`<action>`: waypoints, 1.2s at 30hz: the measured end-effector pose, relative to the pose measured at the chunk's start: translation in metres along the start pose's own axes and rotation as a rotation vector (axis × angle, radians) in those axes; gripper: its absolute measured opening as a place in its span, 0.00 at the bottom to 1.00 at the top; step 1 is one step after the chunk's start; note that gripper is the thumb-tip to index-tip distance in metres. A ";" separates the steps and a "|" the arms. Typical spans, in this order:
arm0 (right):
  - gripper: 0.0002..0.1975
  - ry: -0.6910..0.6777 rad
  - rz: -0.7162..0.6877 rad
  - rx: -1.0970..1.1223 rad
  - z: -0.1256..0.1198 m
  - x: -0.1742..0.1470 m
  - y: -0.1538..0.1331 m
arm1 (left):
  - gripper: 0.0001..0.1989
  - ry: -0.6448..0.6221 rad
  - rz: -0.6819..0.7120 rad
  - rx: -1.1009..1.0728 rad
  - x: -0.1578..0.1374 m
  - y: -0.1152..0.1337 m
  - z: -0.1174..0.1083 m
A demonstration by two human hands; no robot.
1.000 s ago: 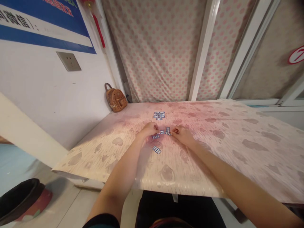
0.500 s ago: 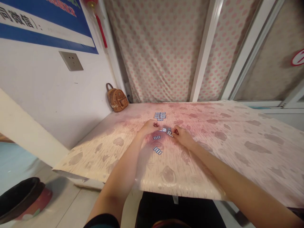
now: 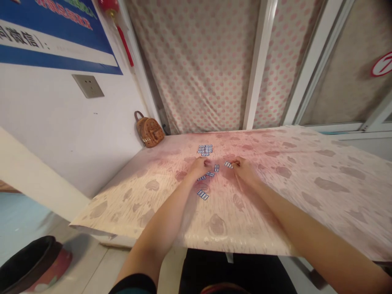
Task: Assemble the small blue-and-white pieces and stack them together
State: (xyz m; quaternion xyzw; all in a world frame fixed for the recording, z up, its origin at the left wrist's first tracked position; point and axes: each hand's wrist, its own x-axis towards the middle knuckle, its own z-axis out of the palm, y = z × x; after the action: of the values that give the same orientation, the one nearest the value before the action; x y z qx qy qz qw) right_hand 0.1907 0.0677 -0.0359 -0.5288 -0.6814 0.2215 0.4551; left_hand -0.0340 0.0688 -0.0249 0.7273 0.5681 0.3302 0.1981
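Head view, one entry per item as I read it from my remote station.

Left hand (image 3: 200, 166): resting knuckles-up on the pink-and-cream shell-patterned table cover (image 3: 275, 196), fingers curled onto the small blue-edged white rectangular tiles lying loose between the hands (image 3: 211, 173). Whether it pinches a tile or merely presses on one, I cannot tell.

Right hand (image 3: 245, 169): fingertips drawn together at a short row of the same blue-edged tiles (image 3: 228, 164); it appears to grip that row lightly, though the pieces are too small to be sure.

Near row of three blue-edged tiles (image 3: 202, 194): lying apart from both hands, closer to me.

Far cluster of blue-edged tiles (image 3: 205, 149): grouped neatly beyond the hands, untouched.

Small brown studded leather backpack (image 3: 149, 130): upright at the table's far left corner against the white wall.

Black round tub with red base (image 3: 27, 263): on the floor, lower left.

Handling note, my judgement: the tiles are thin and slide easily on the glossy cover, so I would move them with flat fingertip pressure, keep each row aligned while sliding, and keep the wrists clear of the near row.
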 end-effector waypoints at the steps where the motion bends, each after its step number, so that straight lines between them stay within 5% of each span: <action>1: 0.11 0.011 0.010 0.007 0.000 0.001 0.000 | 0.12 0.004 0.035 0.033 0.002 0.002 0.006; 8: 0.13 0.046 0.002 0.012 -0.003 0.002 -0.002 | 0.07 -0.036 0.113 0.127 0.012 0.009 0.018; 14: 0.15 0.023 0.021 -0.005 -0.006 0.001 -0.006 | 0.04 -0.074 -0.017 -0.042 0.010 0.010 0.010; 20: 0.11 -0.140 0.084 -0.076 -0.008 0.001 -0.002 | 0.06 -0.067 -0.162 -0.373 0.003 0.010 -0.012; 30: 0.09 -0.140 0.063 -0.154 -0.007 -0.002 0.002 | 0.05 -0.039 -0.352 -0.480 -0.012 0.002 -0.041; 36: 0.04 -0.037 -0.178 -0.195 -0.002 -0.011 -0.014 | 0.04 -0.081 -0.371 -0.477 -0.013 0.005 -0.042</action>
State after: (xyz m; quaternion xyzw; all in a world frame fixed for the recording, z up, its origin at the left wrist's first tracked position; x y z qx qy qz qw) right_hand 0.1854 0.0524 -0.0285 -0.5039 -0.7521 0.1228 0.4067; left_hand -0.0621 0.0510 0.0050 0.5566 0.5895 0.3829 0.4428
